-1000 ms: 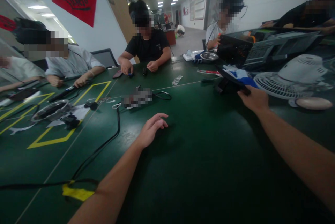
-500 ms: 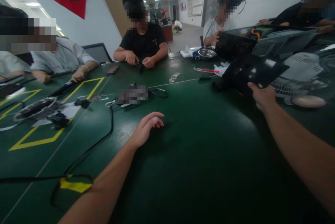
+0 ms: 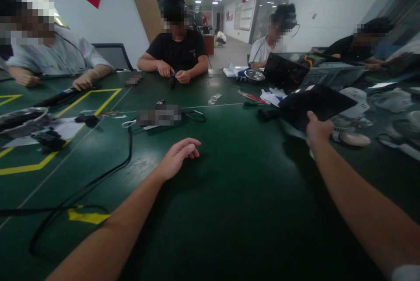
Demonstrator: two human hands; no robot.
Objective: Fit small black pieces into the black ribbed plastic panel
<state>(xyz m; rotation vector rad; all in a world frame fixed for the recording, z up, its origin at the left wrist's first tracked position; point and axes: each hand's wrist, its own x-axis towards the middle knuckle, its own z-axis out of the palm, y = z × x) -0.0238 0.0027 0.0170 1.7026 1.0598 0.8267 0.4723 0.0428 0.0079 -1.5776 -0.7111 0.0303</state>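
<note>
My right hand (image 3: 317, 131) grips the near edge of a dark flat panel (image 3: 320, 99), thumb on top; the fingers beneath are hidden. The panel is tilted over the cluttered right side of the green table (image 3: 229, 193). My left hand (image 3: 179, 154) is just over the middle of the table, its fingers loosely bent and apart, with nothing in them. Beyond it lies a blurred-out small box-shaped object (image 3: 159, 116) with a black cord (image 3: 130, 145) near it. To the panel's left sits a small black object (image 3: 267, 114).
Several people sit around the table, one in a black shirt (image 3: 179, 51) opposite me. At the back right are a metal bowl (image 3: 255, 75), a black box-like case (image 3: 285, 72) and white gloves (image 3: 272, 96). An oval beige object (image 3: 354, 138) lies right of my right hand. Yellow tape (image 3: 22, 169) marks the left side.
The panel in my right hand has turned to show a flatter, plainer dark face, and sits slightly further left in view. My view has shifted a little; my left hand keeps its loose pose.
</note>
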